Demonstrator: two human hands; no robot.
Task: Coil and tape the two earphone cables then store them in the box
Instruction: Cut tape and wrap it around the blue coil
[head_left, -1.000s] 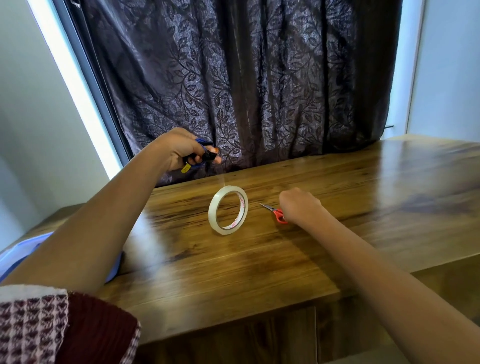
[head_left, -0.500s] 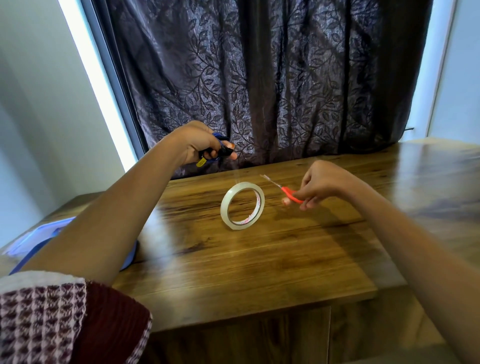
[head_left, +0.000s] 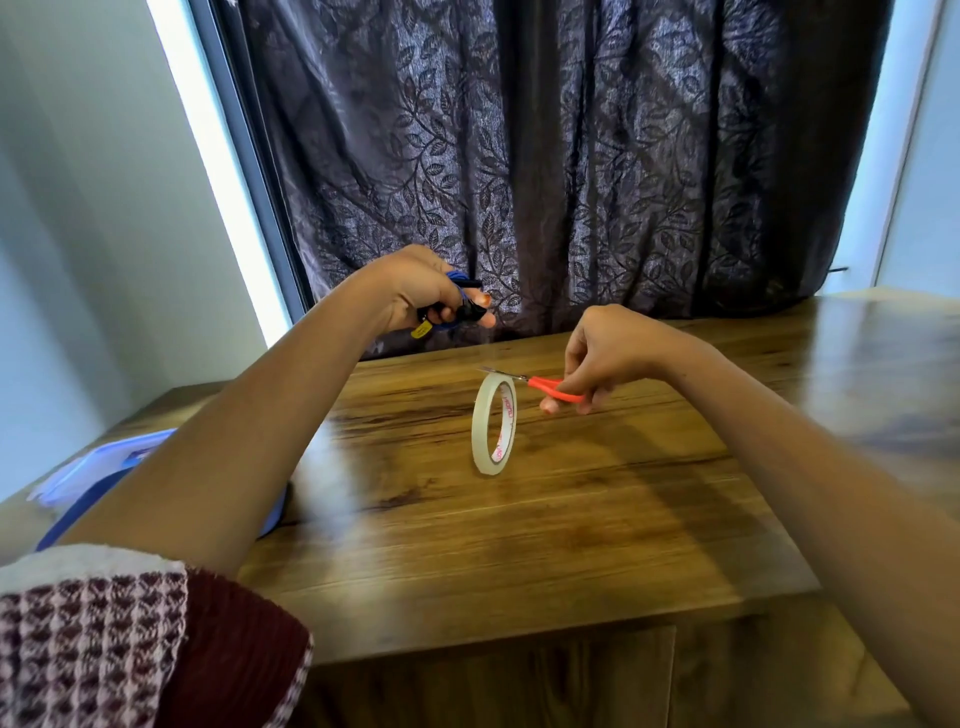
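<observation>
My left hand (head_left: 415, 291) is raised above the table's far edge, shut on a coiled blue and black earphone cable (head_left: 457, 306) with a small yellow tag. A strip of clear tape runs down from it to the tape roll (head_left: 492, 423), which stands on edge on the wooden table (head_left: 597, 519). My right hand (head_left: 608, 353) holds red-handled scissors (head_left: 550, 387), their blades pointing left just above the roll, near the strip. The second earphone cable is not visible.
A blue plastic box with a translucent lid (head_left: 98, 467) lies at the table's left edge, partly hidden by my left forearm. A dark patterned curtain (head_left: 545, 156) hangs behind the table. The front edge of the table is close to me.
My right hand picked the scissors up from the table and brought them left, to just above the tape roll. My left hand stayed raised with the cable.
</observation>
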